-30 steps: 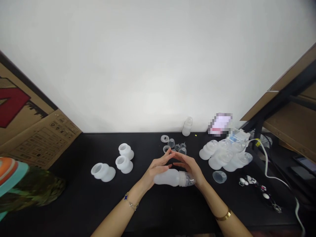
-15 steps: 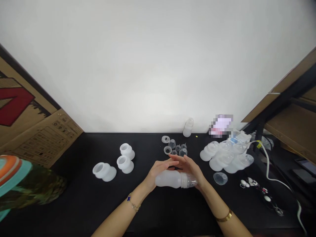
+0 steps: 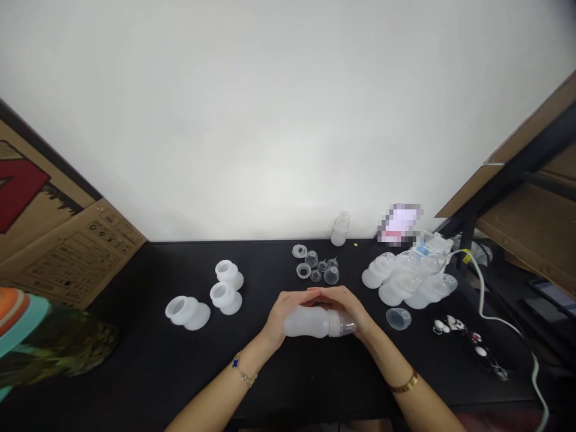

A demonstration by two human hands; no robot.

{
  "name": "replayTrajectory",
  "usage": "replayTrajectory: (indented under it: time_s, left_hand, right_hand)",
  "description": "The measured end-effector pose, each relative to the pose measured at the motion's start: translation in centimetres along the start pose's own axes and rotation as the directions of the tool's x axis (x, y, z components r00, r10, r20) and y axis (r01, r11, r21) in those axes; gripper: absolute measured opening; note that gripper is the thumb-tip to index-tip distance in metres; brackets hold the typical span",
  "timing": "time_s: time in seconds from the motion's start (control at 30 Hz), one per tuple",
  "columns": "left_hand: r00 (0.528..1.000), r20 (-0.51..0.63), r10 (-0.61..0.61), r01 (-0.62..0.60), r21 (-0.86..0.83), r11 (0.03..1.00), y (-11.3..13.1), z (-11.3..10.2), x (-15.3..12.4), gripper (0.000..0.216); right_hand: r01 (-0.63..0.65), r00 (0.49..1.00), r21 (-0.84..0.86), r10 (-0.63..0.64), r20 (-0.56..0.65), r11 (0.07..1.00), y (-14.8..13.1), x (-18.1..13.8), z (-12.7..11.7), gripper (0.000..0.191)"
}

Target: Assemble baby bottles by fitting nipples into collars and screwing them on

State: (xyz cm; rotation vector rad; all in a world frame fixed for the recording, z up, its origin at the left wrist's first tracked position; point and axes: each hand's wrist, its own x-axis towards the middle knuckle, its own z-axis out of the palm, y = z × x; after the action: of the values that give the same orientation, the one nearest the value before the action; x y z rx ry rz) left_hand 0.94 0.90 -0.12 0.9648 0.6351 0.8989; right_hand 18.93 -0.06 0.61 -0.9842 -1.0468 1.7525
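Observation:
A frosted white baby bottle (image 3: 307, 322) with a clear cap lies sideways between my hands, base to the left. My left hand (image 3: 279, 315) is closed round its base end, the fingers arched along the far side. My right hand (image 3: 355, 303) curls round the clear cap end. Their fingertips meet beyond the bottle, and the thumbs are mostly hidden. Just past the fingers lie loose clear teats (image 3: 322, 265), a clear cap (image 3: 332, 275) and white rings (image 3: 303, 271). To the left are several open white bottle bodies (image 3: 227, 298).
Capped bottles (image 3: 407, 282) stand clustered at right, beside a loose clear cover (image 3: 398, 319), a beaded strap (image 3: 472, 342) and a white cable (image 3: 483, 300). One bottle (image 3: 340, 229) stands by the wall. A large jar (image 3: 67, 336) and cardboard box (image 3: 90, 252) are at left.
My fingers have come together and closed further round the bottle. The bottle itself stays nearly in place, and the view has shifted slightly.

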Motion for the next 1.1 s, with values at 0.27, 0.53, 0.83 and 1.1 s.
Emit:
replayTrajectory:
  time_s: [0.27,0.53,0.83,1.1]
  left_hand:
    - [0.999,-0.036,0.007,-0.008,-0.035,0.999,-0.7,-0.2,0.2,0.035]
    - [0.997,-0.063,0.038,-0.041,-0.049,0.998,-1.4,0.0,-0.2,0.034]
    - [0.992,-0.099,0.072,-0.065,0.071,0.995,-3.2,-1.6,-0.1,0.038]
    - [0.989,-0.07,0.127,-0.114,0.167,0.979,-2.9,-1.2,-0.4,0.039]
  right_hand:
    - [-0.038,0.999,0.033,0.038,-0.027,0.999,0.3,0.3,-0.3,0.032]
    - [-0.054,0.996,0.023,0.055,-0.064,0.998,0.4,0.3,-0.5,0.035]
    - [-0.068,0.996,0.007,0.068,-0.05,0.998,0.4,0.8,-1.1,0.041]
    - [-0.03,0.998,0.025,0.031,-0.06,0.999,0.1,0.5,-0.6,0.041]
